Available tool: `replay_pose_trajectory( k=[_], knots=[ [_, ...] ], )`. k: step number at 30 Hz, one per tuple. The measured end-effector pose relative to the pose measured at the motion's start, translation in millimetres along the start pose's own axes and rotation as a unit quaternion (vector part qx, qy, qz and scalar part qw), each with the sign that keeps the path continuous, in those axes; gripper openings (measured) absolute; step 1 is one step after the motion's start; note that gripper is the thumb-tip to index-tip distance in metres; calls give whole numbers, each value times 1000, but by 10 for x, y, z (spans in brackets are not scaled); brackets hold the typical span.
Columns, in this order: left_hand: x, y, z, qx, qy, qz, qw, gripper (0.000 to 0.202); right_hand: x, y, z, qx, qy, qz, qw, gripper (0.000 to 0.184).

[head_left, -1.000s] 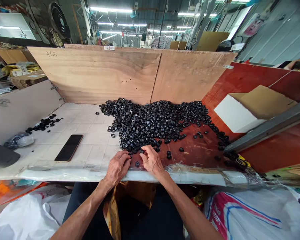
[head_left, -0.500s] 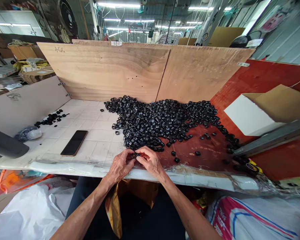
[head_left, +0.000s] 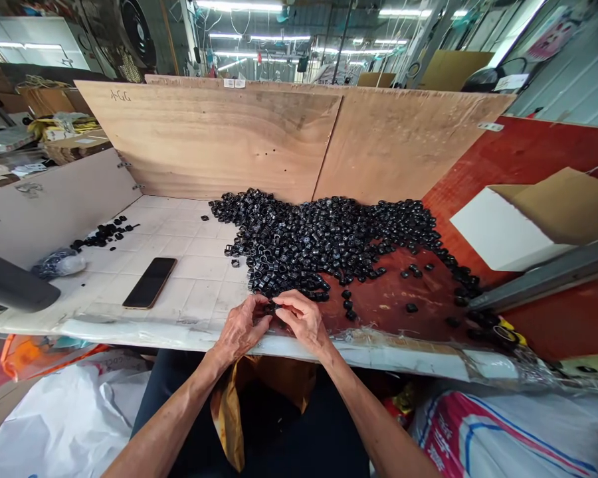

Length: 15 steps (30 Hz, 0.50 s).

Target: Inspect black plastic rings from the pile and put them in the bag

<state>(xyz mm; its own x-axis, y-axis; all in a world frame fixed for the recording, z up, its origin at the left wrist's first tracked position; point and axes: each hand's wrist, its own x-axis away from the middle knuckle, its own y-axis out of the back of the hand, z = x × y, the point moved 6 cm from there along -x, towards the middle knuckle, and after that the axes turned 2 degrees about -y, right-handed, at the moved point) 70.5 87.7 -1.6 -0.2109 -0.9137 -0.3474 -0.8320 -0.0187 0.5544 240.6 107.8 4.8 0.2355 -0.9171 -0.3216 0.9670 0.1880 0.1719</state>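
A large heap of small black plastic rings (head_left: 323, 239) lies across the middle of the table, up against a plywood back board (head_left: 219, 139). My left hand (head_left: 240, 330) and my right hand (head_left: 303, 323) meet at the near edge of the heap, fingertips pinched together on a small black ring (head_left: 270, 307) held between them. A few loose rings (head_left: 347, 304) lie just right of my right hand on the red board.
A black phone (head_left: 149, 283) lies on the white tiled surface to the left. Further left are a small cluster of black parts (head_left: 104, 234) and a plastic bag (head_left: 58, 263). A white-and-brown carton (head_left: 523, 222) stands at right. White sacks (head_left: 503, 431) sit below the table edge.
Both hands lifted from the table surface and came together, pinching a ring between their fingertips. The view shifted slightly; the heap stays put.
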Motion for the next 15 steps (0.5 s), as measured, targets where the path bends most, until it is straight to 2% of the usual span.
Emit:
replay_pose_trajectory(
  k=[4,7,11,15],
  knots=[
    [-6,-11,51,57,20,-5,998,31,17,-10,3,11,-11,-4,1000,22],
    [-13,6,71,89,22,-20,996,29,17,-17,70,49,38,-4,998,13],
    [-17,28,52,78,7,-21,997,28,10,-17,139,83,99,-12,992,16],
    [-15,50,2,61,-37,-23,997,20,16,-26,158,79,114,-14,990,18]
  ],
)
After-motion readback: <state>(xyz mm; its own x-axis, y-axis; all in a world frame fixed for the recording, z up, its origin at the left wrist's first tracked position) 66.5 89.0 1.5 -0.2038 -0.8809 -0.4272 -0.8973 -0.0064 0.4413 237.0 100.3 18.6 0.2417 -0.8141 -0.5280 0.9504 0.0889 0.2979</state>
